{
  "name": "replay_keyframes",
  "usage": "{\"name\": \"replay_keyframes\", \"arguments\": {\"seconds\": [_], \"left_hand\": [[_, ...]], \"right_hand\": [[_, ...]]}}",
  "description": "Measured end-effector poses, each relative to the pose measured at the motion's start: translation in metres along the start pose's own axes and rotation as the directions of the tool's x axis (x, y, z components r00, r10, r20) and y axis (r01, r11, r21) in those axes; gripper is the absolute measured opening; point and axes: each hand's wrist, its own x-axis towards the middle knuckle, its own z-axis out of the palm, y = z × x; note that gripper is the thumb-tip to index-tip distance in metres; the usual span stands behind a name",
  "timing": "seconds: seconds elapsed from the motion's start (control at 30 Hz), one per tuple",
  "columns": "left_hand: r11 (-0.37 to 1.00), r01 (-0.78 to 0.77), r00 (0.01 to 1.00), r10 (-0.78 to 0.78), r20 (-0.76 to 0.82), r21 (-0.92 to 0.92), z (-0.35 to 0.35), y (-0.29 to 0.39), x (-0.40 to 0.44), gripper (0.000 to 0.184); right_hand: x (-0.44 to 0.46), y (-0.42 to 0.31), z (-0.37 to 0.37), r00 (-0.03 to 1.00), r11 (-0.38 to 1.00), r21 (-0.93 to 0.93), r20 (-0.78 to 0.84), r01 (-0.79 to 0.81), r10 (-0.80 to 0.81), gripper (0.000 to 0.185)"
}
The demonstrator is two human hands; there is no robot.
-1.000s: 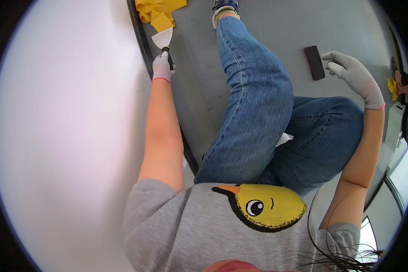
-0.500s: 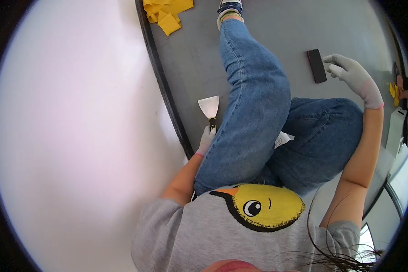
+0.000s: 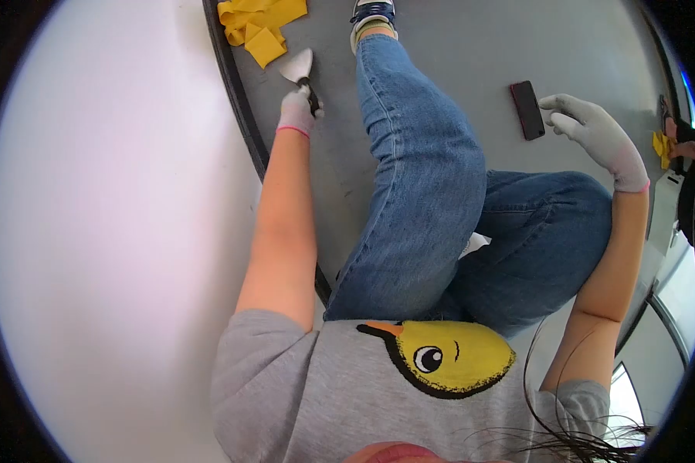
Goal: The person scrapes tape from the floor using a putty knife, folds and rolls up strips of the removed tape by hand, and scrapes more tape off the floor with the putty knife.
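Observation:
My left hand (image 3: 300, 110), in a pale glove with a pink cuff, is wrapped round the black handle of a scraper (image 3: 298, 68). The scraper's wide metal blade points up and left, close to a folded yellow cloth (image 3: 265, 45) on the grey floor. On the right, my gloved right hand (image 3: 598, 139) rests with its fingers apart and nothing in them. Its fingertips are beside a dark phone (image 3: 527, 110) with a red edge, which lies flat on the floor.
A black strip (image 3: 243, 123) runs along the floor's edge beside the white wall (image 3: 116, 231). My jeans-clad legs (image 3: 425, 147) fill the middle. A white item (image 3: 476, 245) shows between them. At the far right, another person's hand (image 3: 689, 151) is near a yellow cloth (image 3: 661, 149).
Over the last second my left hand came back beside my thigh with the scraper, then moved forward again, near the yellow cloth. My right hand stayed beside the phone. The view shifted slightly.

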Motion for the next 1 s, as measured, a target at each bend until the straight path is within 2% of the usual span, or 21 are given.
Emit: {"name": "replay_keyframes", "arguments": {"seconds": [0.03,0.07,0.17,0.27,0.33,0.4,0.47,0.5,0.53,0.57,0.6,0.63,0.7,0.77,0.83,0.87,0.93,1.0], "left_hand": [[0.994,-0.085,0.996,0.085,-0.003,-0.075,-0.003,0.041,-0.042,0.019],[0.989,-0.126,0.992,0.123,-0.033,-0.081,-0.003,0.046,-0.045,0.021],[0.963,-0.26,0.958,0.266,0.104,-0.068,-0.015,0.025,-0.062,0.019],[0.966,-0.256,0.951,0.244,0.192,0.039,-0.026,-0.034,-0.103,0.018],[0.983,-0.181,0.967,0.182,0.176,-0.019,-0.031,-0.088,-0.144,0.019],[0.973,-0.176,0.976,0.153,0.157,0.146,-0.041,-0.138,-0.171,0.024],[0.897,-0.218,0.975,0.186,0.118,0.384,-0.058,-0.196,-0.174,0.03],[0.87,-0.217,0.976,0.191,0.104,0.443,-0.066,-0.225,-0.169,0.033],[0.978,-0.059,0.992,0.035,0.122,0.199,-0.076,-0.257,-0.154,0.033],[0.995,0.013,0.989,-0.028,0.148,0.104,-0.075,-0.26,-0.148,0.032],[0.996,0.09,0.981,-0.091,0.174,0.012,-0.074,-0.263,-0.142,0.032],[0.994,0.087,0.985,-0.096,0.147,0.067,-0.073,-0.266,-0.133,0.029],[0.967,0.078,0.995,-0.09,0.042,0.242,-0.035,-0.204,-0.147,0.025],[0.982,0.08,0.997,-0.078,-0.023,0.168,-0.003,-0.165,-0.132,0.023],[0.992,0.058,0.997,-0.065,-0.052,-0.112,0.016,-0.14,-0.096,0.022],[0.993,-0.011,1.0,0.011,0.002,-0.115,0.021,-0.125,-0.071,0.022],[0.999,-0.036,0.999,0.037,0.02,-0.017,0.034,-0.068,-0.057,0.022],[1.0,0.013,1.0,-0.013,-0.007,0.023,0.042,-0.012,-0.022,0.025]], "right_hand": [[-0.022,-0.024,-0.017,1.0,1.0,-0.006,0.001,0.019,-0.019,0.037],[-0.023,-0.025,-0.017,0.999,0.999,-0.03,-0.012,0.034,-0.034,0.036],[-0.023,-0.023,-0.014,0.996,0.996,-0.049,-0.042,0.07,-0.072,0.036],[-0.021,-0.014,-0.012,0.998,0.999,0.005,-0.039,0.052,-0.052,0.036],[-0.02,-0.012,-0.012,0.999,0.999,0.026,-0.026,0.021,-0.021,0.035],[-0.019,-0.013,-0.012,1.0,0.999,0.041,-0.013,0.008,-0.007,0.035],[-0.019,-0.014,-0.013,1.0,0.999,0.042,-0.002,-0.009,0.009,0.035],[-0.02,-0.015,-0.014,1.0,0.999,0.036,0.004,-0.016,0.016,0.035],[-0.019,-0.016,-0.016,1.0,0.999,0.029,0.009,-0.02,0.02,0.035],[-0.02,-0.019,-0.017,1.0,0.999,0.027,0.003,-0.026,0.026,0.035],[-0.022,-0.023,-0.018,0.999,0.999,0.027,-0.004,-0.033,0.033,0.035],[-0.025,-0.025,-0.018,0.999,0.999,0.025,-0.011,-0.041,0.042,0.036],[-0.027,-0.025,-0.017,1.0,1.0,0.018,-0.016,-0.024,0.024,0.035],[-0.03,-0.027,-0.015,1.0,1.0,0.007,-0.014,-0.011,0.011,0.035],[-0.035,-0.031,-0.015,1.0,1.0,-0.008,-0.005,0.002,-0.002,0.034],[-0.037,-0.033,-0.016,1.0,1.0,-0.015,-0.001,0.011,-0.011,0.033],[-0.044,-0.043,-0.017,1.0,0.999,-0.035,-0.011,-0.007,0.007,0.033],[-0.052,-0.059,-0.016,0.999,0.997,-0.068,-0.028,-0.026,0.024,0.034]]}}
